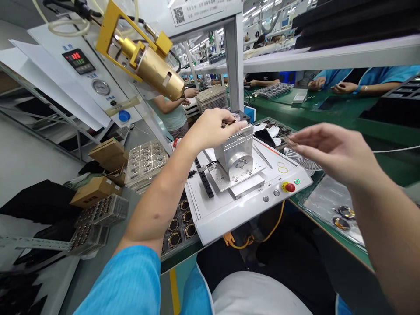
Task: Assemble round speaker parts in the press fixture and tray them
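My left hand rests at the top of a silver metal fixture, its fingers curled together. A small dark part shows by the fingertips, too hidden to name. My right hand is raised to the right of the fixture, thumb and fingers pinched together. Something small and thin sits at its fingertips, too small to make out. The fixture stands on a metal plate on the white machine bed. Tweezers lie right of the fixture, near thin yellow rings.
A gold press head hangs at upper left. A red stop button sits on the bed's front edge. Trays of round watch-like parts lie at left below; a clear bag lies at right. Co-workers' hands are across the bench.
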Demonstrator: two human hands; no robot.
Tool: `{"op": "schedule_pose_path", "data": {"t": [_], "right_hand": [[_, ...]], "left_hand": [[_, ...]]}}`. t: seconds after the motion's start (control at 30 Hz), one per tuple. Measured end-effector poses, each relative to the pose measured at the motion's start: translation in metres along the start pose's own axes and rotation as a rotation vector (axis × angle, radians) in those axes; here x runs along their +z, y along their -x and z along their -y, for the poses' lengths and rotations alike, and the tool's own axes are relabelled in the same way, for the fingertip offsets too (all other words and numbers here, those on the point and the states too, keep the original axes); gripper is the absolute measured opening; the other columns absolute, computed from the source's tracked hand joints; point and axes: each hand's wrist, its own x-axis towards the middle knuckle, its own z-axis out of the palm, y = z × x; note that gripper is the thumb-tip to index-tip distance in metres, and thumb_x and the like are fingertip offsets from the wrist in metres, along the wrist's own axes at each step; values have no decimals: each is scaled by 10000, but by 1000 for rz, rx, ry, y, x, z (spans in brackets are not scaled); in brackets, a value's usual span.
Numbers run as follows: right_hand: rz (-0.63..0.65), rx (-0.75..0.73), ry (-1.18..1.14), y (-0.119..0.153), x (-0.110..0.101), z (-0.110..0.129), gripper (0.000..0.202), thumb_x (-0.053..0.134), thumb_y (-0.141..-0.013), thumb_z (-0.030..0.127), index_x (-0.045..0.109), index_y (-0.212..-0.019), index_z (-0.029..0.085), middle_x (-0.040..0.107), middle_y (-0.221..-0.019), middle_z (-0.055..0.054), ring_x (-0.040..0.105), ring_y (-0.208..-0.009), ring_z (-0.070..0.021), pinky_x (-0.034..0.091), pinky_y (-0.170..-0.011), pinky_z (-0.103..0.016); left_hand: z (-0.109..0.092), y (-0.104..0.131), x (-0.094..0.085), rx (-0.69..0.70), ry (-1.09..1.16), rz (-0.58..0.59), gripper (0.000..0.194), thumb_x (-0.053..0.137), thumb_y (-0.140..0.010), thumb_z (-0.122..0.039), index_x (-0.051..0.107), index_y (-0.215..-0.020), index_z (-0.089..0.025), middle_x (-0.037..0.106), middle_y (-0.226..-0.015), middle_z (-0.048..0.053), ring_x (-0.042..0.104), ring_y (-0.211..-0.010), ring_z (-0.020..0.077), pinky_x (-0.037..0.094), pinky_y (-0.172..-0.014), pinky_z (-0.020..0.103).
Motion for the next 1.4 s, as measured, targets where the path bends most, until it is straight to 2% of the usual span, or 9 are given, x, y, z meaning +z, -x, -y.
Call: {"op": "schedule_pose_path", "data": {"t": [0.23,0.37,0.5,0.63,0.77,0.9,1.17,1.27,1.4], "right_hand": [[101,476,283,79,-24,-109,597,769,-745,514,658,-1253,220,782,-887,-134,751,-750,-347,628,-634,-458],[271,513,520,104,-3,-135,881,681,-776,442,453,-1564,122,777,-894,-104,758,-805,-350,620,-779,-467],[285,463,681,118,15,-140,957,632,-835,455,304,-1650,77,773,-989,-147,752,-907,-391,597,-840,-488],[235,404,700,119,14,-142,886,611,-848,448,355,-1607,69,767,-1000,-169,742,-892,-405,594,-801,-500],[209,426,562,122,5,-134,747,658,-804,434,512,-1480,149,768,-941,-114,739,-820,-344,603,-795,-483],[275,367,159,155,23,-103,631,796,-803,508,620,-1332,213,776,-1020,-102,743,-880,-295,615,-872,-465],[167,219,-110,218,94,-74,677,916,-672,697,716,-1113,224,707,-975,-78,702,-877,-249,602,-775,-370],[243,130,-46,212,81,-81,638,886,-717,700,732,-1124,234,698,-1002,-89,682,-905,-259,597,-805,-386],[236,191,465,182,15,-108,363,732,-949,467,725,-1197,203,703,-1142,-144,661,-1109,-316,544,-1019,-459]], "left_hand": [[0,20,3,-10,101,-12,671,899,-638,-658,740,-1091,-190,733,-1212,113,587,-1365,430,396,-1208,621],[2,29,0,-18,167,-33,678,811,-732,-705,716,-1197,-221,702,-1312,107,500,-1466,431,322,-1221,703],[-21,84,21,-5,185,-289,565,634,-899,-706,675,-1260,-274,648,-1430,99,472,-1505,363,343,-1235,667],[-52,165,84,-46,492,-455,302,681,-944,-541,720,-1149,-323,742,-1234,62,674,-1253,283,514,-1140,586],[-82,229,156,-481,887,-190,281,750,-909,-471,764,-1118,-284,777,-1167,119,730,-1151,306,578,-1073,537],[-109,264,200,-839,1246,-27,431,813,-856,-476,732,-1229,-275,774,-1235,139,745,-1179,330,556,-1108,548],[-115,281,231,-918,1657,-128,550,968,-661,-437,763,-1158,-320,792,-1160,76,781,-998,274,604,-980,492],[-114,279,233,-977,1617,-163,527,994,-617,-376,789,-1097,-310,801,-1123,65,782,-908,241,628,-890,437],[-111,279,229,-1034,1510,-181,491,983,-633,-318,805,-1091,-289,793,-1117,69,782,-853,209,606,-696,305]]}}
